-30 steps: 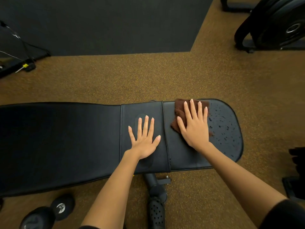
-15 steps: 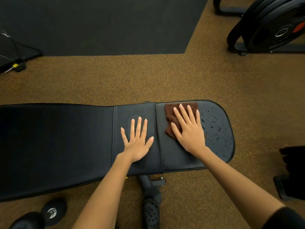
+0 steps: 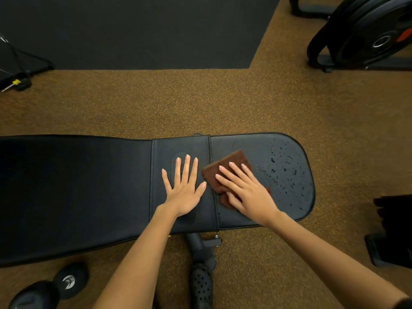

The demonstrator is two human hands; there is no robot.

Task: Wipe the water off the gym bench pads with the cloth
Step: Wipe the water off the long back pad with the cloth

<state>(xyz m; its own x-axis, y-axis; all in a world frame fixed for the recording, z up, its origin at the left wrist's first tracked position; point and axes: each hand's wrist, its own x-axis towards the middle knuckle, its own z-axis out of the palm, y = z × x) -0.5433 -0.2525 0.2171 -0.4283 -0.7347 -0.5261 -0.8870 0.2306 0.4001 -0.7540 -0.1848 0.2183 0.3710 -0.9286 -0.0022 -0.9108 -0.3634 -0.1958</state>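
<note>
A black gym bench lies across the view, with a long back pad (image 3: 73, 188) on the left and a rounded seat pad (image 3: 287, 210) on the right. Water drops (image 3: 287, 172) speckle the seat pad's right half. A brown cloth (image 3: 225, 168) lies flat on the seat pad's left part. My right hand (image 3: 247, 192) presses flat on the cloth, fingers spread and pointing up-left. My left hand (image 3: 184, 188) rests flat, fingers apart, on the back pad's end section beside the gap between the pads, holding nothing.
The bench frame and a perforated post (image 3: 201, 284) stick out below the pads. A dumbbell (image 3: 44, 291) lies at bottom left. Weight plates on a rack (image 3: 367, 32) stand at top right, dark equipment (image 3: 392, 233) at the right edge, cables (image 3: 15, 79) at far left.
My right hand has slid the cloth from the seat pad's far edge toward me and to the left, turning it at an angle. My left hand has stayed put.
</note>
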